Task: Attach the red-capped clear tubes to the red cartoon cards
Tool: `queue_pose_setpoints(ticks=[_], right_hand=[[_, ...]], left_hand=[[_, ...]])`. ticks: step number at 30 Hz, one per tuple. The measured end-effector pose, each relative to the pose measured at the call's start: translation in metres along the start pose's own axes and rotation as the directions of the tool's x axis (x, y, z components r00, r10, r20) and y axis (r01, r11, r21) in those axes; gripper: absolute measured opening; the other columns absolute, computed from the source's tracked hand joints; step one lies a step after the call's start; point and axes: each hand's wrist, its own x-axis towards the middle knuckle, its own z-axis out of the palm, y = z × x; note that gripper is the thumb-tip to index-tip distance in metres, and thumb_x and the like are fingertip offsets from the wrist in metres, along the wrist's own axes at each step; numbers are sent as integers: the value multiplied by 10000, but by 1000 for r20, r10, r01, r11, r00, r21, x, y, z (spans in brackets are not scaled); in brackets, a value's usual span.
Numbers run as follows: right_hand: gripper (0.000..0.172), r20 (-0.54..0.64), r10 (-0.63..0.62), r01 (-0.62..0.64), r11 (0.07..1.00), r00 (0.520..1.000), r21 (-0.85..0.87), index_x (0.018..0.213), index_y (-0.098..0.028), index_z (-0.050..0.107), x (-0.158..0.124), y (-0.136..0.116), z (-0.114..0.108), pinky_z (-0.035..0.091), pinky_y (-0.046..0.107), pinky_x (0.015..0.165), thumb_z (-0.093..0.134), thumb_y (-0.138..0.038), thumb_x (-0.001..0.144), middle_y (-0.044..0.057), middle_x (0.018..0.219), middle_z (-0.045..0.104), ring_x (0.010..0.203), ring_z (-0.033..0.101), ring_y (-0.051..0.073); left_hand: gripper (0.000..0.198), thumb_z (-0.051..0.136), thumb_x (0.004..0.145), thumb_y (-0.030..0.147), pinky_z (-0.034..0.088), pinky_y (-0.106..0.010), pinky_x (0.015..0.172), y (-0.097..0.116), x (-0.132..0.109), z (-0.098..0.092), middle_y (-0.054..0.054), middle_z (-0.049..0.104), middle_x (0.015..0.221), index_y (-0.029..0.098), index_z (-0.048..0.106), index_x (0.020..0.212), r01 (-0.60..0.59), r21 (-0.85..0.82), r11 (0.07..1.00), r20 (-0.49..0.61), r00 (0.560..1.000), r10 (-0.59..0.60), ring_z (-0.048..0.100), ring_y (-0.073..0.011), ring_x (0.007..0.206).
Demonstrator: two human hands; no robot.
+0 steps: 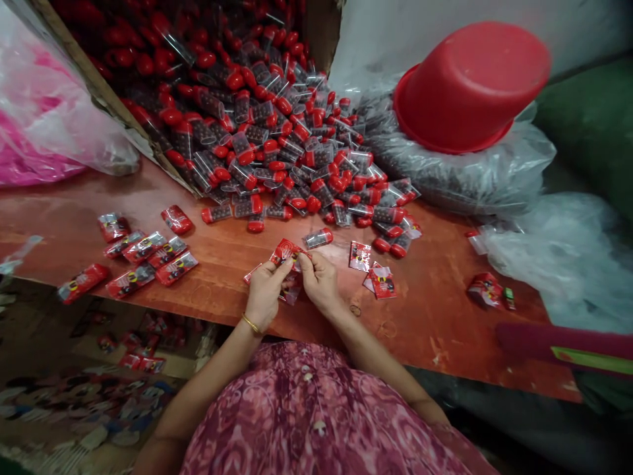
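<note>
Frame center, my left hand [264, 291] and right hand [320, 280] pinch a red packet [285, 249] over the table [435, 270], whose thin-looking film could tear if I tug unevenly, or a bump could roll the nearby red-capped tube [317, 238].

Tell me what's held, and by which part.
Left hand and right hand pinch a red printed packet by its near side; the exact contact points are partly hidden.

Before you: glossy plastic-film packet [283, 249]; smooth, clear plastic tubes [246, 173]; satin-smooth plastic tub [469, 86]; matt cardboard box [323, 33]; scuffed, faintly shiny bench [435, 264].
</note>
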Motion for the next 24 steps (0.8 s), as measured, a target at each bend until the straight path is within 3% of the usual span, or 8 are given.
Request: queue_pose_setpoints(ticks=[4, 7, 10, 12, 15, 18, 21, 24], right_hand=[[351, 65, -61, 75, 965, 996, -253, 763, -207, 562, 20, 3, -8, 371, 274, 603, 330, -423, 914, 18, 674, 536, 639, 492, 154], [383, 12, -45, 44, 818, 999, -574, 990, -182, 604, 39, 11, -16, 399, 341, 699, 383, -479, 892, 106, 874, 579, 819, 526, 234], [396, 17, -41, 39, 646, 999, -762, 918, -148, 633, 43, 24, -21, 405, 403, 725, 485, -505, 835, 166, 927, 560, 874, 501, 292], [310, 64, -83, 102, 630, 994, -770, 877, -141, 626, 37, 35, -25, 413, 418, 749, 485, -416, 850, 176, 951, 557, 892, 495, 292], [219, 61, -169, 165, 718, 984, -676, 929, -128, 594, 25, 49, -34, 431, 415, 810, 420, -244, 866, 181, 998, 570, 932, 512, 265], [220, -4, -179, 152, 848, 984, -508, 975, -144, 576, 16, 54, -42, 449, 420, 839, 404, -221, 861, 151, 989, 610, 935, 553, 242], [211, -80, -34, 22, 990, 996, -142, 978, -194, 583, 6, 42, -49, 502, 353, 726, 465, -321, 856, 75, 906, 652, 823, 606, 195], [283, -27, 231, -214, 937, 973, 276, 952, -215, 589, -5, 19, -53, 456, 236, 453, 593, -438, 778, 14, 785, 652, 576, 592, 130]], left_hand=[[324, 827, 485, 325, 451, -181, 497, 8, 7, -1, -9, 658, 580, 115, 619, 620, 65, -80, 995, -45, 997, -68, 591, -88, 513], [298, 821, 517, 295, 464, -179, 522, 11, 16, -5, -10, 671, 608, 117, 625, 654, 47, -118, 992, -37, 998, -52, 618, -93, 542], [273, 811, 551, 277, 465, -180, 523, 14, 20, -8, -8, 672, 610, 121, 620, 669, 78, -141, 987, -16, 997, -81, 633, -100, 554], [263, 802, 572, 277, 463, -179, 524, 14, 20, -9, -10, 667, 594, 119, 612, 663, 107, -141, 984, -8, 994, -109, 634, -100, 555], [262, 799, 582, 285, 463, -179, 531, 13, 19, -10, -17, 666, 588, 116, 616, 664, 142, -139, 980, 28, 990, -140, 634, -101, 559], [259, 799, 585, 291, 463, -182, 528, 12, 17, -11, -17, 668, 600, 117, 623, 666, 159, -148, 976, 58, 987, -152, 627, -99, 552], [245, 792, 597, 285, 467, -188, 530, 11, 16, -10, -19, 668, 601, 116, 627, 662, 159, -144, 977, 58, 987, -152, 619, -97, 540], [247, 802, 580, 268, 473, -190, 526, 12, 13, -8, -4, 646, 554, 116, 609, 610, 138, -132, 982, 36, 990, -135, 597, -87, 504]])
